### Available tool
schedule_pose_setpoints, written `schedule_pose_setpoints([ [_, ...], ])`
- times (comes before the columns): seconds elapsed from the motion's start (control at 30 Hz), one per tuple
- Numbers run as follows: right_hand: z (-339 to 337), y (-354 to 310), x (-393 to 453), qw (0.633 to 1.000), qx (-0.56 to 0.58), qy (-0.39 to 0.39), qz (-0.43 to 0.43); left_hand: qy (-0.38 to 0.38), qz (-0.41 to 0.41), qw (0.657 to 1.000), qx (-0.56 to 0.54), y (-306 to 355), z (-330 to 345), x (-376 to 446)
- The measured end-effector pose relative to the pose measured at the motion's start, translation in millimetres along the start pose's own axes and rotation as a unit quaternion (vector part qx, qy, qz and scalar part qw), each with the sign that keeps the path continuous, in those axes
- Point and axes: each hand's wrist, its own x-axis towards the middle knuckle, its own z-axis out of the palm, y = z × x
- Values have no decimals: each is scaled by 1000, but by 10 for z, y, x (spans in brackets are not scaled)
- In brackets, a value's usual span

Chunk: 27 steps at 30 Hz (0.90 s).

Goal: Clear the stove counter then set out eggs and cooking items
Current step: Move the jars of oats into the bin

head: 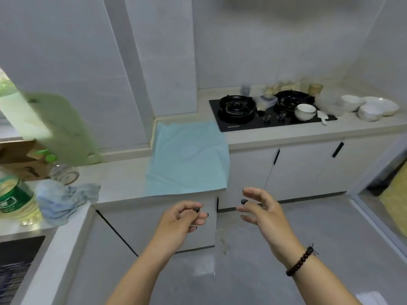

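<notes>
Both of your hands hung in the air in front of the counter corner, touching nothing. Your left hand (184, 219) had its fingers loosely curled toward the palm, holding nothing. Your right hand (261, 208), with a dark bead bracelet (300, 259) on the wrist, had its fingers spread and gently bent, also empty.

Ahead of you a light blue cloth (189, 157) lay flat on the counter (119, 179), its near edge draped over the front. Farther back and to the right sat the black stove (264, 113) with two burners. A white bowl (305, 112) stood on the stove's right front part, and small jars and containers (284, 86) crowded behind and between the burners. More white bowls (370, 106) sat on the counter just right of the stove. You had no eggs in sight.

At far left stood an oil bottle (15, 199) with a crumpled blue rag (63, 199) beside it.
</notes>
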Motion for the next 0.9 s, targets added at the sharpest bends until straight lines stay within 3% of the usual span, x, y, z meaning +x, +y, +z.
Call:
schedule_pose_setpoints([
  [0.4, -367, -191, 963, 989, 48, 139, -7, -121, 30, 991, 53, 568, 453, 1275],
  [0.63, -1063, -334, 1717, 989, 31, 147, 2, -139, 35, 988, 58, 882, 1273, 2011],
  [0.9, -2095, -739, 2618, 993, -12, 120, 9, -120, 22, 992, -21, 1411, 2491, 2783],
])
